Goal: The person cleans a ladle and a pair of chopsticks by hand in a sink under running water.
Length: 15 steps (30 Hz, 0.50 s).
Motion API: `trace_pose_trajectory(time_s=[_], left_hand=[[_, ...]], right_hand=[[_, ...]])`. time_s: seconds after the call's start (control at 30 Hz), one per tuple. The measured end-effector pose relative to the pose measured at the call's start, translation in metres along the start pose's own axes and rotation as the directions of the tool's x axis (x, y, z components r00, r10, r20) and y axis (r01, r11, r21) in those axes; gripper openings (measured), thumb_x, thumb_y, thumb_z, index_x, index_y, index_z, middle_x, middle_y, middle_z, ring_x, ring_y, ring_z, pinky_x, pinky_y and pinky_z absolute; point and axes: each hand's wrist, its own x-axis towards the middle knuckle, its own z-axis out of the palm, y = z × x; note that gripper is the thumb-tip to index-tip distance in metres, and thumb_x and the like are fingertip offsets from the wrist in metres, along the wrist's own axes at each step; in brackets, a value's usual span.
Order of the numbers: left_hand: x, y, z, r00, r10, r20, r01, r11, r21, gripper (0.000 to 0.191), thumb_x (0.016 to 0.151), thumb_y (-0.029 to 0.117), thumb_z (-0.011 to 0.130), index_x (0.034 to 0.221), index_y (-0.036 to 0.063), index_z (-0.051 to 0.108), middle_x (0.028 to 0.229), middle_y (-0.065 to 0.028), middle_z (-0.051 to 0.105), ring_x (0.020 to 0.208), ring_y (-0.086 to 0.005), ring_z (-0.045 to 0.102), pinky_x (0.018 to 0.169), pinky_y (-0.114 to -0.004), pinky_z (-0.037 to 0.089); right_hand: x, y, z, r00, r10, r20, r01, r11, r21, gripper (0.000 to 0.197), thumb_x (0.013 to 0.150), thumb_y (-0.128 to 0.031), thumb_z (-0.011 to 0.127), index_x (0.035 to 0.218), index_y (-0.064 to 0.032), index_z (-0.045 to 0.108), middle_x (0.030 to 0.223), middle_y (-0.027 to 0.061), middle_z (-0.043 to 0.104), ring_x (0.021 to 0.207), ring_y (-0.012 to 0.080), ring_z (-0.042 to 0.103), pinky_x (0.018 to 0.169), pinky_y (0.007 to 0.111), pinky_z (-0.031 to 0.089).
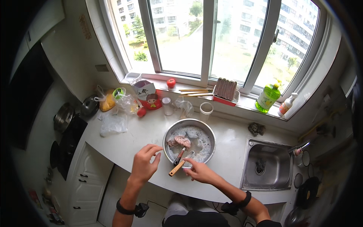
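A round metal basin (213,151) of cloudy, foamy water stands on the counter before me. In it lie pale pink pieces of raw meat (182,141), partly above the water. A utensil with a dark handle (179,158) leans on the near rim, its tip by the meat. Beside it, a light wooden handle (175,169) sticks out over the rim; its metal end is partly under water. My left hand (146,161) hovers by the basin's left rim, fingers apart and holding nothing. My right hand (200,171) is at the near rim, index finger at the wooden handle, without a visible grip.
A steel sink (266,167) is set into the counter at right, a dark wad (256,129) behind it. Behind the basin stand a clear jar (206,110), a lidded jar (168,106) and plastic bags (113,124). The sill holds chopsticks (195,93) and a green bottle (267,98).
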Motion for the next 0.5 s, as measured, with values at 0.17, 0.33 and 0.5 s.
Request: trace_pose_trajectory(time_s=[0.17,0.33,0.5], left_hand=[[0.033,-0.083,0.095,0.954,0.032,0.297,-0.06,0.995,0.085,0.023,0.07,0.004,0.061,0.092,0.0094,0.063,0.092,-0.0087,0.062,0.091,-0.0295,0.057,0.077,-0.038,0.047],[0.068,-0.148,0.171,0.886,0.135,0.443,-0.261,0.936,0.237,0.022,0.073,0.011,0.058,0.094,0.0122,0.063,0.095,-0.0076,0.063,0.096,-0.0279,0.056,0.077,-0.044,0.043],[0.093,-0.178,0.192,0.814,0.008,0.581,-0.132,0.976,0.172,0.02,0.075,0.013,0.057,0.095,0.0108,0.059,0.094,-0.013,0.062,0.091,-0.0345,0.057,0.075,-0.047,0.044]], right_hand=[[0.066,0.064,0.074,0.995,0.101,0.019,-0.086,0.708,0.701,0.05,0.089,-0.024,0.054,0.134,-0.0164,0.033,0.085,0.0121,0.061,0.07,0.0178,0.064,0.063,0.028,0.055],[0.1,0.074,0.108,0.886,0.306,-0.35,0.116,0.584,0.804,0.038,0.08,-0.001,0.06,0.102,-0.0084,0.03,0.085,0.0136,0.057,0.072,0.0213,0.062,0.06,0.034,0.055],[0.074,0.031,0.079,0.74,0.597,-0.311,0.184,0.266,0.946,0.024,0.084,-0.005,0.051,0.097,-0.0057,0.032,0.08,0.0129,0.053,0.061,0.0234,0.057,0.055,0.035,0.053]])
